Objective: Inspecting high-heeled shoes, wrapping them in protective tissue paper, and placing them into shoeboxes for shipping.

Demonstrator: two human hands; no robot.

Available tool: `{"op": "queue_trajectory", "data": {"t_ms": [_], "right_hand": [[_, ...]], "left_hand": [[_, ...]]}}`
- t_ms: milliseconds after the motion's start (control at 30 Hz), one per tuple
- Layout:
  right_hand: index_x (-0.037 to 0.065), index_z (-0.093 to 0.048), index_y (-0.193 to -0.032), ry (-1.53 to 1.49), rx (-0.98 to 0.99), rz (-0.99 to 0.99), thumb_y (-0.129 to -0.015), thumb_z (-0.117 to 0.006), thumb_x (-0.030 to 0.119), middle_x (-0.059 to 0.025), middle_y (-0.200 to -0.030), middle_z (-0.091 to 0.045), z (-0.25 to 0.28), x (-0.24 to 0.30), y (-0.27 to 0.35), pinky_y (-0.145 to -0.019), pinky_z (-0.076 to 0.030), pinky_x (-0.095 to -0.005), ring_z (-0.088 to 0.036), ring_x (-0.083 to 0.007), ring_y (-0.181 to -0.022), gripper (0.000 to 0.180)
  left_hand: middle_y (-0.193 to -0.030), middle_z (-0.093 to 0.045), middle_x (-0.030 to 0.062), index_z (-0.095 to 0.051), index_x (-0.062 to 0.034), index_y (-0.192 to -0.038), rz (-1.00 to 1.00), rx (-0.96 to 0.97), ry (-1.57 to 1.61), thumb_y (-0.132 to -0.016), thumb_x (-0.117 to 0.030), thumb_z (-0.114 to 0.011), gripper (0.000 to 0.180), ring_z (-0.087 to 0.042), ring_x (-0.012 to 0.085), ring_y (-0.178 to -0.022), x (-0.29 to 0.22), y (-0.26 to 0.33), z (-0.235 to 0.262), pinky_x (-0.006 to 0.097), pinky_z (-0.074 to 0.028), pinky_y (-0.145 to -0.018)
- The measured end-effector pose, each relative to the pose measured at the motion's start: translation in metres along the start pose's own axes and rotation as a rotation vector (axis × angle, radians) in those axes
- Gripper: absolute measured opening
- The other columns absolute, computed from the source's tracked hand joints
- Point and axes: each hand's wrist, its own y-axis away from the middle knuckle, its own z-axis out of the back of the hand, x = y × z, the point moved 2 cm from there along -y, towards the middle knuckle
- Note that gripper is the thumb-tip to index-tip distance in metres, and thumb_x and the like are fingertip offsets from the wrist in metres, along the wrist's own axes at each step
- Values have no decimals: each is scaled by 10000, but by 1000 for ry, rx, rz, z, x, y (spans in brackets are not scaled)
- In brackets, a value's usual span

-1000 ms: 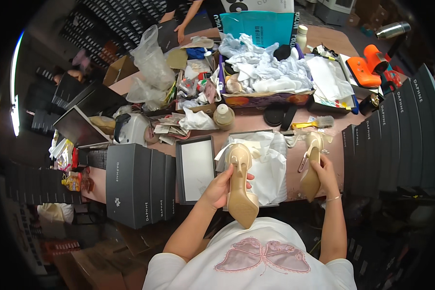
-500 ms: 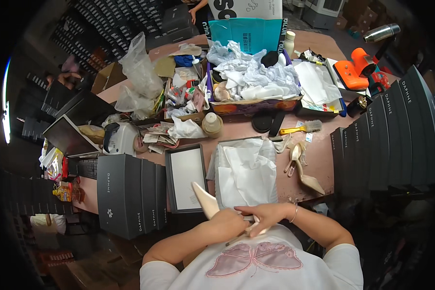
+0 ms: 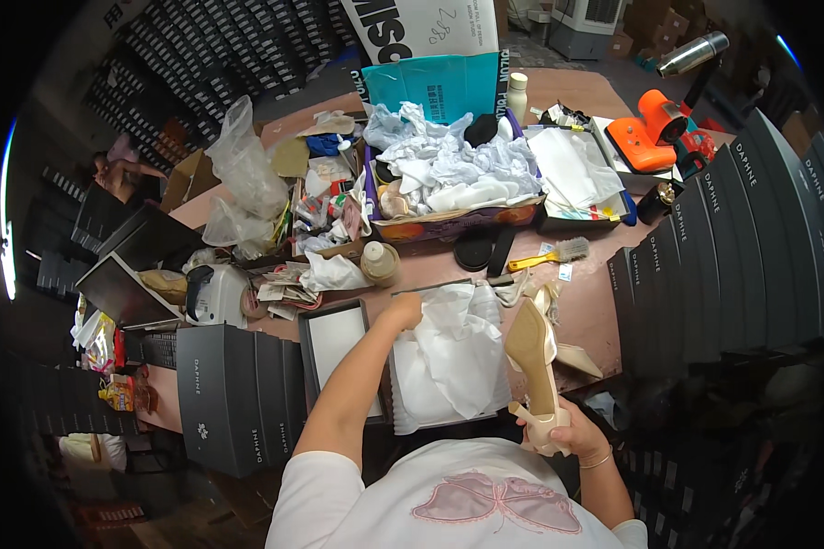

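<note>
Head view | left hand (image 3: 405,311) pinching white tissue paper (image 3: 453,352), clearing the open box (image 3: 403,416) | right hand (image 3: 558,435) clamping beige heeled shoe (image 3: 533,352) upright, ready for boxing.

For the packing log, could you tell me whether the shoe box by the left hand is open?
Open: the shoe box shows white tissue paper inside, its lid lies alongside, and the left hand reaches in.

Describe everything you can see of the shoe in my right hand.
The shoe is a beige high-heeled pump with a smooth, leather-like look. Its tan sole faces the camera, toe pointing up and away, heel end down. The right hand grips it at the heel end, over the table edge beside the white tissue paper. Nothing else touches it.
</note>
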Motion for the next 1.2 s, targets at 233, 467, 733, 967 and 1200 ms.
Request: {"op": "queue_trajectory", "data": {"t_ms": [233, 467, 733, 967, 1200], "right_hand": [[-52, -458, -1252, 59, 228, 118, -630, -793, 305, -164, -1138, -566, 2, 60, 15, -846, -486, -318, -590, -211, -997, 792], [-40, -272, -1382, -150, 595, -70, -634, -795, 316, -229, -1159, -528, -54, 88, 12, -840, -502, -397, -587, -304, -1036, 980], [-8, -352, -1373, 169, 293, -100, -808, -672, 323, -131, -1082, -582, -63, -20, -69, -753, -523, -309, -618, -182, -864, 729], [-61, -373, -1335, -79, 607, -231, -658, -775, 359, -129, -969, -598, -105, -52, -16, -712, -496, -273, -594, -170, -843, 893], [-17, -526, -1195, -355, 49, -214, -881, -597, 226, -132, -1026, -622, -160, -80, -27, -753, -516, -304, -610, -216, -924, 404]], "left_hand": [[-690, -586, 98, -579, 16, -690, -418, -749, 518, -934, -243, -559, 357, -569, 197, -568, -66, 191, 108, 319, -471, -571], [-806, -578, 105, -605, -14, -809, -499, -1151, -147, -735, -64, -648, 100, -599, 276, -762, -91, 289, 84, 379, -485, -605], [-947, -585, 106, -621, -10, -937, -316, -1220, -14, -698, 20, -622, 240, -592, 294, -798, -7, 318, -4, 371, -509, -713], [-1204, -584, 140, -602, 12, -1019, -461, -958, 345, -743, 14, -584, 277, -642, 307, -842, -21, 336, -57, 363, -529, -716], [-1204, -617, 119, -652, 29, -993, -810, -1115, 226, -687, 24, -663, 305, -673, 193, -674, -49, 387, -84, 267, -566, -588]]}}
